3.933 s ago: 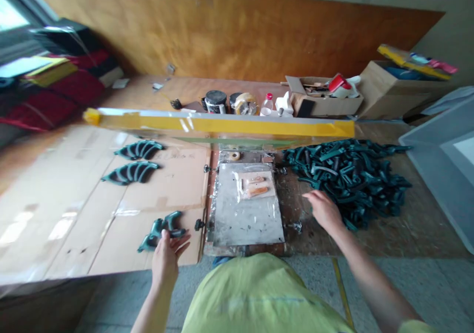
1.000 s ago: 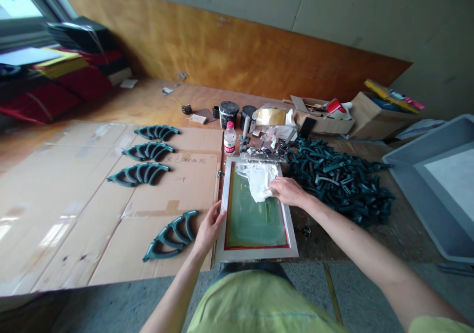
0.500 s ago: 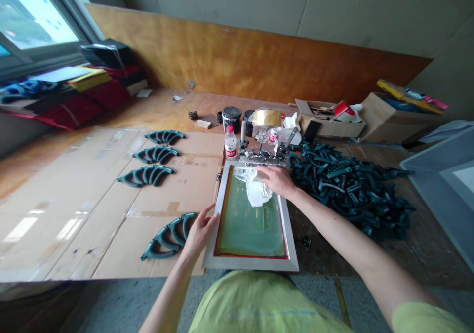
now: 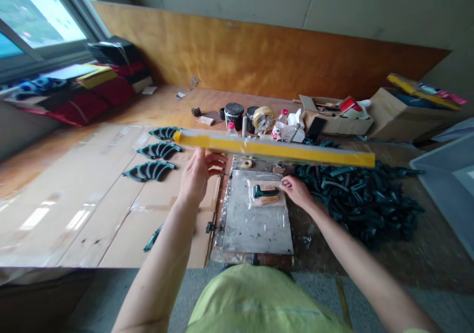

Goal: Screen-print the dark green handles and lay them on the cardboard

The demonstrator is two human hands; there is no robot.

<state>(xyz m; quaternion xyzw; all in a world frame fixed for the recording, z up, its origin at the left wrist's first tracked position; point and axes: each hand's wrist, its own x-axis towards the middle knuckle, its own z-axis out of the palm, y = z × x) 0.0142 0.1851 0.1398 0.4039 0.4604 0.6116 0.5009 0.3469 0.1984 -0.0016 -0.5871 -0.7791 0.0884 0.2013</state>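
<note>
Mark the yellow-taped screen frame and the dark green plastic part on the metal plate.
Yellow-taped screen frame (image 4: pixel 296 152): head view, raised front edge.
Dark green plastic part (image 4: pixel 264 191): head view, its middle.

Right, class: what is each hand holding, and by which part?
The left hand holds up the raised yellow-taped screen frame by its edge near the left end. The right hand touches the right end of a green part on the metal plate.

Four fans of green pieces (image 4: pixel 149 171) lie on the cardboard sheet (image 4: pixel 92 209), one of them half hidden behind a forearm. One single green part (image 4: pixel 264 191) sits on the one metal plate (image 4: pixel 255 224). There is one heap of green parts (image 4: pixel 363 194), one screen frame (image 4: pixel 274 149), two black tins (image 4: pixel 234 113), one tape roll (image 4: pixel 263 117), two red-capped bottles (image 4: pixel 231 126) and two cardboard boxes (image 4: pixel 333 121).
</note>
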